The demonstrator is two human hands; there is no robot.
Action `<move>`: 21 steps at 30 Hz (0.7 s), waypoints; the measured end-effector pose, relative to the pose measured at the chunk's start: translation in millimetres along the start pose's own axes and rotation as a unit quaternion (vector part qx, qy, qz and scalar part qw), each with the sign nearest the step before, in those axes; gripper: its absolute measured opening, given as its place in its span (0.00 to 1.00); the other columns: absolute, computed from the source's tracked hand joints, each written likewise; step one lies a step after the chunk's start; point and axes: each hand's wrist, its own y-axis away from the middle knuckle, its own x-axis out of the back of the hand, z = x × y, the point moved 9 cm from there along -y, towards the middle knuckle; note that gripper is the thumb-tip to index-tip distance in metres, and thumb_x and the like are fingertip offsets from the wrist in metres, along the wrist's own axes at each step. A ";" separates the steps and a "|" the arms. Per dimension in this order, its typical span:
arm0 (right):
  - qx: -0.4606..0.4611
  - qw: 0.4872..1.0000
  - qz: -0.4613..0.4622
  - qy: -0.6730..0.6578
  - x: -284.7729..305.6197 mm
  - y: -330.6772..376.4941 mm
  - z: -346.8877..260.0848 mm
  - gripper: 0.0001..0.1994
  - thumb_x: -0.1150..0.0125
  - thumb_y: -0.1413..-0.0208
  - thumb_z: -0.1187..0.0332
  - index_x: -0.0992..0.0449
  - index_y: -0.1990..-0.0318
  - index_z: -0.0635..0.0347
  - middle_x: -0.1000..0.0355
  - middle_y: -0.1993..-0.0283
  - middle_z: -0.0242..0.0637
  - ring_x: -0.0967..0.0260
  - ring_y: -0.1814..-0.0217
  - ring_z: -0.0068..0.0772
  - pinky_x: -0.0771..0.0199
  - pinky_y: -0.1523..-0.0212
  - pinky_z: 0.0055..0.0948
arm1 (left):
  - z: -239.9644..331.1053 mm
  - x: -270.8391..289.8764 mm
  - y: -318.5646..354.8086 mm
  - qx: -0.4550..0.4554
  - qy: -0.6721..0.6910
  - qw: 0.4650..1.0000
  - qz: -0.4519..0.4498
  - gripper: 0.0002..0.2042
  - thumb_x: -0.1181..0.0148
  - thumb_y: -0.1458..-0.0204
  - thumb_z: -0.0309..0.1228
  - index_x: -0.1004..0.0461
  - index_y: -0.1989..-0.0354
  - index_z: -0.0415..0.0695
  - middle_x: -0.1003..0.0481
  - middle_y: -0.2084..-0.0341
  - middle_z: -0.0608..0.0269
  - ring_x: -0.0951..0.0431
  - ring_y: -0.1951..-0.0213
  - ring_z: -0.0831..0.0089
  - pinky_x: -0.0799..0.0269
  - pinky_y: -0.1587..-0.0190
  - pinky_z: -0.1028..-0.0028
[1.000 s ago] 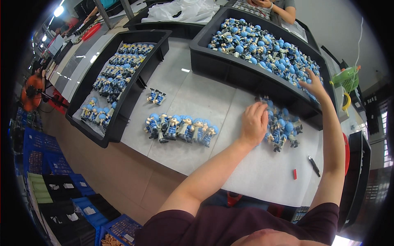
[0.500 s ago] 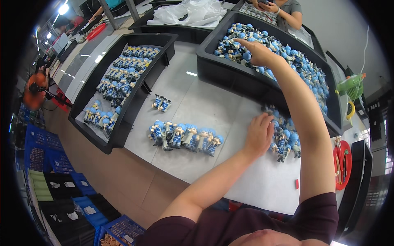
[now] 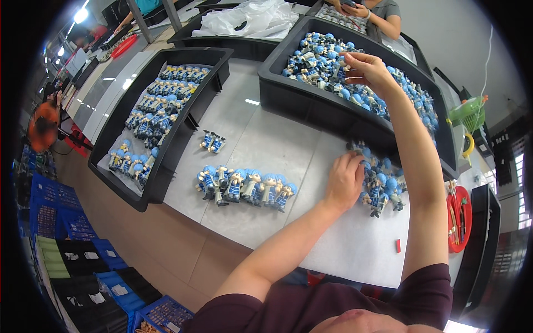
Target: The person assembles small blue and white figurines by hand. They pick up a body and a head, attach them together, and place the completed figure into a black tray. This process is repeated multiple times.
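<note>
The left hand [image 3: 344, 180] lies palm down on the white table [image 3: 355, 258], fingers loosely spread and flat, holding nothing; its fingertips touch the near edge of a small pile [image 3: 382, 183] of blue-haired figurines heaped at its 3 o'clock. The right hand [image 3: 366, 69] is stretched out to 12 o'clock over the big black bin [image 3: 277, 97], which is full of the same figurines [image 3: 327, 64]. Its fingers curl down among them, pinched toward the thumb, but whether they have closed on one I cannot tell (the fingertips are lost against the heap).

At the left hand's 9 o'clock, a row [image 3: 244, 186] of figurines lies side by side on the table, heads toward the person. Farther out, at about 10 o'clock from the left hand, a pair [image 3: 212, 142] lies alone, well apart from the row. Beyond them, at 10 o'clock, a second black tray [image 3: 150, 191] holds figurines laid in orderly lines on a pale liner.

At 5 o'clock from the left hand a small red piece [image 3: 397, 246] sits on the table, and at 3 o'clock, past the table's edge, a red dish [image 3: 458, 222] holds small tools. Another person's hands [image 3: 355, 8] show at 12 o'clock beyond the bin.
</note>
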 end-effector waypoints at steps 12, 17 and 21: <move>-0.002 1.000 -0.021 -0.014 -5.2 26.3 -0.7 0.18 0.44 0.47 0.58 0.28 0.52 0.57 0.32 0.65 0.27 0.34 0.68 0.17 0.26 0.66 0.20 | -2.8 -2.0 -0.3 -0.001 -0.014 1.000 -0.001 0.10 0.50 0.49 0.26 0.29 0.60 0.36 0.30 0.59 0.51 0.32 0.57 0.54 0.36 0.53 0.64; 0.010 1.000 -0.028 -0.006 -7.3 30.6 -4.8 0.18 0.43 0.48 0.57 0.28 0.53 0.57 0.32 0.66 0.26 0.33 0.67 0.17 0.26 0.66 0.20 | -5.0 -2.5 0.3 -0.004 -0.017 1.000 0.003 0.10 0.50 0.49 0.26 0.29 0.61 0.36 0.30 0.60 0.50 0.32 0.57 0.54 0.36 0.54 0.63; 0.018 1.000 -0.018 0.017 -6.0 29.4 -2.4 0.21 0.40 0.50 0.54 0.27 0.53 0.57 0.31 0.66 0.26 0.33 0.67 0.17 0.27 0.65 0.22 | -4.9 1.7 -2.4 -0.010 -0.014 1.000 0.019 0.10 0.51 0.49 0.26 0.29 0.61 0.36 0.30 0.61 0.50 0.32 0.58 0.52 0.36 0.54 0.63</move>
